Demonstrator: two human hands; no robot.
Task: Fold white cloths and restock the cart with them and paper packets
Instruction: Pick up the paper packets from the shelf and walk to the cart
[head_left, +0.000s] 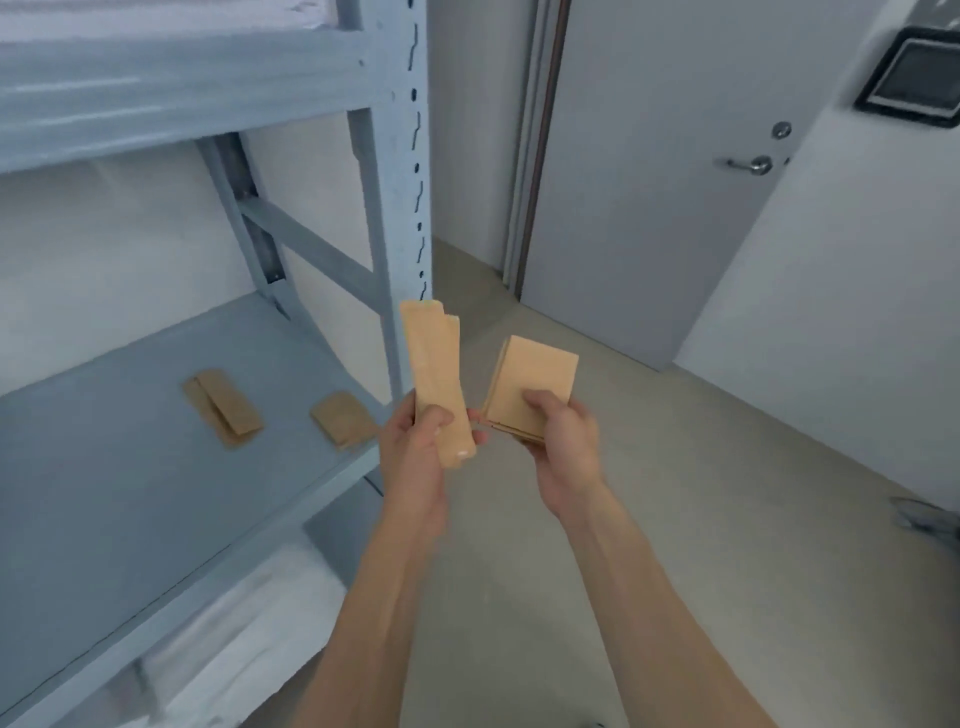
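Note:
My left hand (415, 447) grips a narrow stack of long brown paper packets (434, 364), held upright in front of me. My right hand (558, 441) holds a squarer stack of brown paper packets (535, 379), thumb on top. Both stacks hang over the floor just right of the shelf unit. Two more small piles of brown packets lie on the grey middle shelf: a long pile (223, 408) and a short pile (343, 418). White cloths (244, 629) lie on the shelf below, partly hidden by the shelf edge.
A grey metal shelf unit (395, 208) fills the left side, its upright post close to my left hand. A grey door (675, 182) with a lever handle stands ahead on the right. A wall panel (914, 78) sits top right. Beige floor lies below my hands.

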